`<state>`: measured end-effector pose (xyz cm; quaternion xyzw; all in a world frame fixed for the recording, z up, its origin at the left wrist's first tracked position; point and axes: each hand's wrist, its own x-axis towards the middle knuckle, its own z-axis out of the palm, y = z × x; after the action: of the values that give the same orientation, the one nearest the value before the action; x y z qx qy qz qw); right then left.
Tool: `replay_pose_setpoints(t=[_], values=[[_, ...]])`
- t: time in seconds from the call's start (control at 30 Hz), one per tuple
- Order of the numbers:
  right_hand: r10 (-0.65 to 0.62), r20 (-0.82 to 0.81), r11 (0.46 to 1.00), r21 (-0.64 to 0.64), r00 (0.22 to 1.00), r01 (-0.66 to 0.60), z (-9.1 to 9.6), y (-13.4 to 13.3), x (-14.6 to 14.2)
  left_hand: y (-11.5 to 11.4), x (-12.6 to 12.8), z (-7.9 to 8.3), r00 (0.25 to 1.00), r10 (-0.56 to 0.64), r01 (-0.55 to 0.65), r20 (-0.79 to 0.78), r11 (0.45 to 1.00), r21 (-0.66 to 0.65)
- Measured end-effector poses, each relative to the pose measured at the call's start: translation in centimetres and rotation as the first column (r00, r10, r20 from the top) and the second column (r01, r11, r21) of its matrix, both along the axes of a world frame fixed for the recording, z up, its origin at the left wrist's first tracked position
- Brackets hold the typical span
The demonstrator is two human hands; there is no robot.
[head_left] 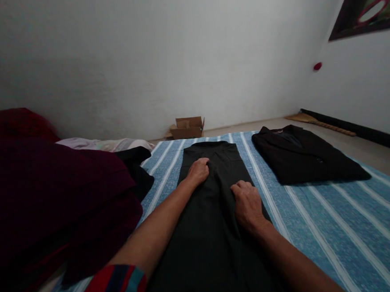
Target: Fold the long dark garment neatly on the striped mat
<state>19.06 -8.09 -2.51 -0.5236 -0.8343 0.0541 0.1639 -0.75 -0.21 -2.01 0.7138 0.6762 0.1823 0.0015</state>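
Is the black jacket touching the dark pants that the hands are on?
Apart. The head view shows a strip of blue striped sheet between the jacket and the pants.

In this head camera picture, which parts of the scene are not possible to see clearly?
- Dark trousers, head view: the lower end is cut off by the bottom edge.
- Left hand and right hand: fingertips curl into the cloth, so the grip cannot be told.
- Cardboard box: too small and far to see its contents.
- Black jacket: details are lost in the dim light.
- Dark red bedding: cut by the left edge.
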Motion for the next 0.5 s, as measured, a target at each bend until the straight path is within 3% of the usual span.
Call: replay_pose_setpoints(t=[0.17, 0.33, 0.5], values=[[-0.014, 0.066, 0.999, 0.034, 0.998, 0.012, -0.3, 0.0, 0.9, 0.2, 0.0, -1.2, 0.994, 0.079, -0.084, -0.072, 0.995, -0.062], [0.019, 0.151, 0.997, 0.074, 0.988, -0.03, -0.3, -0.4, 1.3, -0.1, 0.3, -1.1, 0.99, 0.076, -0.086, -0.119, 0.992, -0.087], [0.068, 0.17, 0.997, 0.02, 0.983, -0.072, -0.6, 0.0, 2.5, -0.4, 0.4, -1.2, 0.987, 0.065, -0.076, -0.147, 0.994, -0.076]])
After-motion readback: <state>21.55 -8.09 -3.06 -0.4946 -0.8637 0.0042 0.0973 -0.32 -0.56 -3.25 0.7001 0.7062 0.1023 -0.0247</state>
